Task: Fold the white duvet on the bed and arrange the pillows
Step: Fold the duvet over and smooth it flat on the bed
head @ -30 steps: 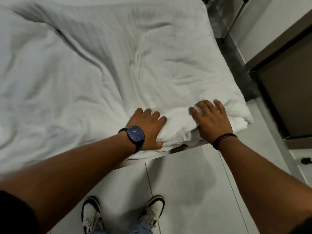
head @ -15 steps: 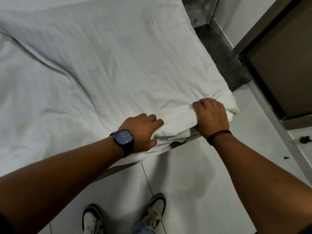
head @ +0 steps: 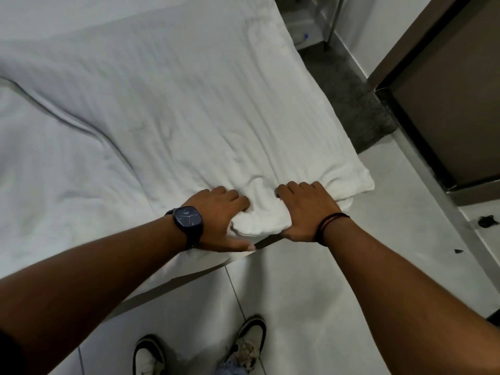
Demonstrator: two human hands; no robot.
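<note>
Head view, person standing at the bed's near edge, looking down. White duvet (head: 189, 109) covers the bed (head: 189, 277) from about 9 o'clock across to 2 o'clock; a dark crease runs through it from 9 o'clock toward centre. Its near corner is bunched into a thick roll (head: 259, 223) at frame centre, at the mattress edge.

Left hand (head: 216, 220) — at roughly 8 o'clock of the roll, fingers curled over the roll's left side, thumb stretched out flat along the bed edge below it. A dark square watch (head: 188, 220) sits on that wrist.

Right hand (head: 305, 212) — on the roll's right side, fingers bent down onto the fabric, thumb pressed against the roll's underside, so the roll is pinched between the two hands. A dark cord bracelet (head: 331, 226) circles the wrist.

Pillows: not visible here.

White shoes (head: 249, 345) on pale floor tiles (head: 311, 293) at 6 o'clock. A brown door (head: 454, 109) stands at 2 o'clock.
</note>
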